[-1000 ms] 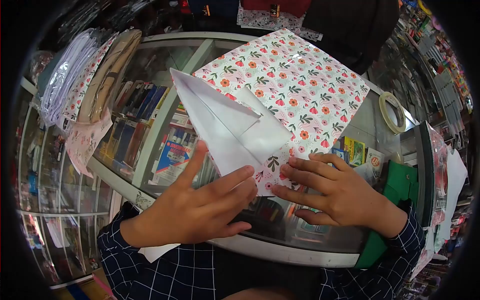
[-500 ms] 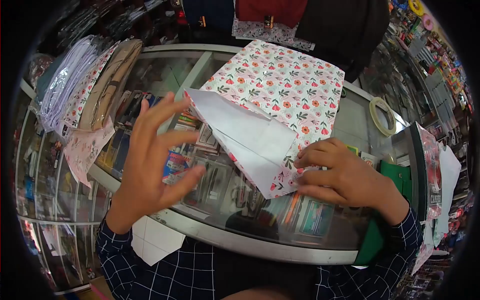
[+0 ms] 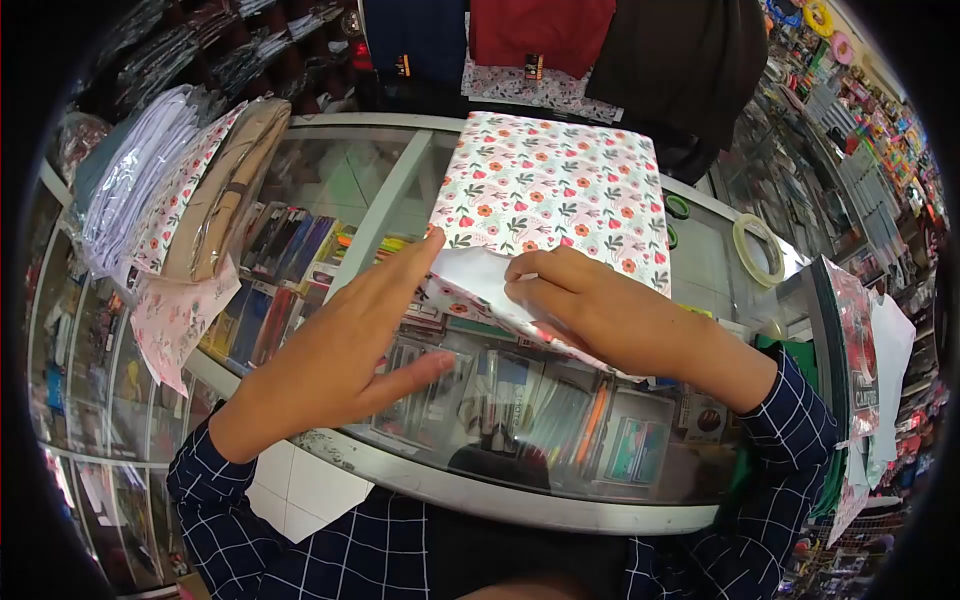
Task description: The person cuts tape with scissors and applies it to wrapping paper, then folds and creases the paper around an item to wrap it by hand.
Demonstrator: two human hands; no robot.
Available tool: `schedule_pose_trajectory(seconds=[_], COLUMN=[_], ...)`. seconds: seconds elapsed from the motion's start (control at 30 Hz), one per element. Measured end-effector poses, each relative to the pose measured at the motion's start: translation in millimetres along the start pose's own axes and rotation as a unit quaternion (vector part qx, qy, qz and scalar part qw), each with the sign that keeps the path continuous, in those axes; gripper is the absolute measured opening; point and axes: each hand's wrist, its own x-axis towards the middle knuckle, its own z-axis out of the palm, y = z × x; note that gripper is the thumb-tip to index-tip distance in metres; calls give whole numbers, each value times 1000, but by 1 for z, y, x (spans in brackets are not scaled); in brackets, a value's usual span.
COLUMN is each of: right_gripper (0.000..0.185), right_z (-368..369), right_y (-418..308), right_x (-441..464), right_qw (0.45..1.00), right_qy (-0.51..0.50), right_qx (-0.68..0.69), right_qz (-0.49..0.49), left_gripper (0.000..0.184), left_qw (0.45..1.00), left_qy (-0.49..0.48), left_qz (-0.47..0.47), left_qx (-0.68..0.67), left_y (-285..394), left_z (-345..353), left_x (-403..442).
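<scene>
A parcel (image 3: 555, 190) in white wrapping paper with red and orange flowers lies on the glass counter. At its near end, the paper's white inner side (image 3: 470, 270) shows along a partly folded flap. My left hand (image 3: 340, 340) is stretched flat, its fingertips at the left corner of that end and its thumb held apart. With bent fingers, my right hand (image 3: 610, 310) grips the flap near its middle; the thumb is hidden.
Green-handled scissors (image 3: 678, 207) and a tape roll (image 3: 743, 255) lie to the right. Plastic-bagged folded clothes (image 3: 210, 200) are stacked on the left. Folded dark and red garments (image 3: 540, 40) are at the back. The counter's metal edge (image 3: 600, 512) runs along the front.
The parcel has turned and the near flap has been folded in, so less white shows. My right hand has moved left onto the flap; my left hand has come to the corner.
</scene>
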Motion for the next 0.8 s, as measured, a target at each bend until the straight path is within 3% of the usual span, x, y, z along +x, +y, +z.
schedule_pose_trajectory(seconds=[0.17, 0.3, 0.43, 0.57, 0.7, 0.8], right_gripper=[45, 55, 45, 35, 37, 39], right_z=[3, -6, -6, 14, 18, 9], right_y=[-5, -12, -16, -17, -21, -19], right_x=[0, 7, 24, 12, 2, -4], right_qw=[997, 994, 985, 997, 996, 995], right_qy=[-35, -104, -135, -39, -1, -37], right_qx=[-50, 44, 104, 38, -15, -1], right_qz=[-42, -10, 6, -47, -85, -94], left_gripper=[94, 95, 94, 95, 111, 114], left_qw=[999, 993, 989, 982, 987, 988], left_qy=[-27, -73, -96, -141, -137, -132], left_qz=[25, 44, 33, 32, 83, 70], left_qx=[-40, -78, -111, -123, -22, 50], left_y=[0, -4, -11, -4, 4, 27], left_z=[0, -5, -8, -3, 7, 12], left_x=[-6, -8, -14, -14, -21, -27])
